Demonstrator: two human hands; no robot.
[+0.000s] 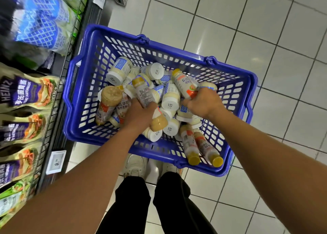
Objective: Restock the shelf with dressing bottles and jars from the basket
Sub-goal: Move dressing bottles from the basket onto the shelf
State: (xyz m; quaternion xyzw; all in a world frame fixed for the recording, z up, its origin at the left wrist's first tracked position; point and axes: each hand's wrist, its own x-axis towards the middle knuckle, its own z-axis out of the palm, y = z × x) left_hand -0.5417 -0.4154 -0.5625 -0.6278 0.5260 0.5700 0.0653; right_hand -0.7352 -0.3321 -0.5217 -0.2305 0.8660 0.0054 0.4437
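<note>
Two hands (138, 114) (203, 104), one dressing bottle (142, 92) (185, 85) in each, inside one blue basket (70, 132).

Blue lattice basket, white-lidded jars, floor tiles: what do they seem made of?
Blue lattice basket: moulded plastic, slightly glossy, with one-piece grid holes and rounded rims. White-lidded jar: clear body showing pale cream contents, glass or plastic, I cannot tell; lid looks matte plastic. Pale square floor tiles: probably glazed ceramic, shiny with light reflections and dark grout lines.
</note>
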